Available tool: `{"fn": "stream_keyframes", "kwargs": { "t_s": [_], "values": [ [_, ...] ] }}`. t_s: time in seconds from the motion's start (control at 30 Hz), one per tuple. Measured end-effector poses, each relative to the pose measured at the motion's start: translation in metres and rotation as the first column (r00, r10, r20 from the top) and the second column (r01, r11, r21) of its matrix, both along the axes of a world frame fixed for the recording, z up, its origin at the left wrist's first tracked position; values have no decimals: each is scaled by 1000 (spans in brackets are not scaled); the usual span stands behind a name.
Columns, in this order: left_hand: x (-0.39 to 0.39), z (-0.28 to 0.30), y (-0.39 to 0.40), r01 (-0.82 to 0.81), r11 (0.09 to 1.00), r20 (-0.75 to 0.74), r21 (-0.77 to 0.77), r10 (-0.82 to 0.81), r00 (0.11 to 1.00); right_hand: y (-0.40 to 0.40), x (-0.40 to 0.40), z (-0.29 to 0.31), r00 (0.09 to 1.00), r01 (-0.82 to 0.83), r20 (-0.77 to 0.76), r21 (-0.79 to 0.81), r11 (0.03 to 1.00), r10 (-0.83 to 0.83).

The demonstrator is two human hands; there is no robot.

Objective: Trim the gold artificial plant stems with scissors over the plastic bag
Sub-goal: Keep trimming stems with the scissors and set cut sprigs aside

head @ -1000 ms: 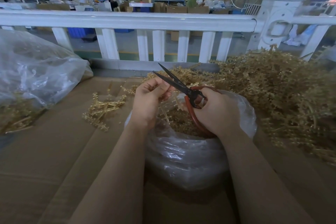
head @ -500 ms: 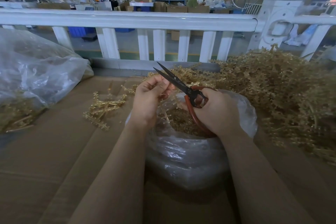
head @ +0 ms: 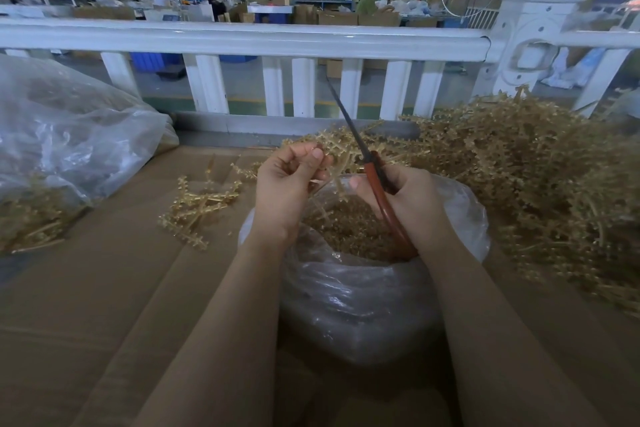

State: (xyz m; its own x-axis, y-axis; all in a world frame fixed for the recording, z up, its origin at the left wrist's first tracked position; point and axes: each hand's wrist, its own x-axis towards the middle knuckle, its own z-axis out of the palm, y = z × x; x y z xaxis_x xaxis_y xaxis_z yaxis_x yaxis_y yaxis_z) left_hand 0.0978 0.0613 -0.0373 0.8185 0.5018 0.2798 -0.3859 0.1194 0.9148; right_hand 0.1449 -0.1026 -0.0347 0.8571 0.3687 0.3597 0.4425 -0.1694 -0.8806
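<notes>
While we look down from the head view, our left hand (head: 289, 184) pinches a gold artificial plant stem (head: 337, 163) above the open plastic bag (head: 363, 295), which sits on the cardboard-covered counter (head: 104, 305) and holds trimmings. Our right hand (head: 403, 199) grips the red-handled scissors (head: 372, 166), blades together and pointing far, just right of the stem. To cut well, we judge the blades should part, slide onto the stem close to our pinch, and stay over the bag's mouth so offcuts drop in. Trimmed pieces (head: 197, 208) lie left; the uncut heap (head: 536, 184) lies right.
</notes>
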Motion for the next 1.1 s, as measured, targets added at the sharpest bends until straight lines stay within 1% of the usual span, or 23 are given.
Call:
{"fn": "stream_keyframes", "kwargs": {
  "t_s": [0.23, 0.27, 0.37, 0.43, 0.5, 0.57, 0.63, 0.73, 0.8, 0.87, 0.97, 1.1],
  "values": [
    [4, 0, -10, 59, 996, 25, 66, -61, 998, 3, -1, 1, 998, -30, -63, -39, 999, 28],
    [3, 1, -10, 86, 995, 25, 52, -87, 996, 3, -1, 0, 996, -29, -82, -20, 999, 27],
    [0, 4, -9, 207, 977, -14, -58, -208, 978, 2, 2, 0, 989, 1, -146, 65, 998, 9],
    [-3, 4, -6, 263, 963, -66, -64, -267, 961, 1, 4, 1, 985, 63, -166, 122, 991, -43],
    [-6, 4, -3, 324, 945, -139, 36, -316, 939, 0, 6, 0, 982, 117, -169, 169, 979, -88],
    [-8, 3, -4, 411, 898, -211, 155, -376, 902, -2, 7, 0, 982, 145, -152, 196, 970, -116],
    [-8, 3, -8, 463, 861, -233, 212, -415, 879, -3, 7, -1, 982, 159, -130, 192, 968, -135],
    [-6, 2, -10, 446, 864, -246, 235, -392, 887, -3, 6, -1, 984, 162, -104, 183, 970, -144],
    [-6, 3, -9, 419, 890, -226, 178, -378, 898, -2, 5, -1, 989, 143, -73, 189, 972, -131],
    [-7, 4, -6, 371, 926, -172, 67, -355, 919, -2, 3, 0, 992, 128, -31, 167, 978, -124],
    [-6, 5, 0, 296, 952, -89, -76, -303, 949, -1, 2, -2, 987, 156, 21, 56, 986, -158],
    [-5, 5, 2, 207, 969, -37, -132, -214, 976, 0, -2, -3, 981, 169, 116, -102, 980, -157]
  ]
}}
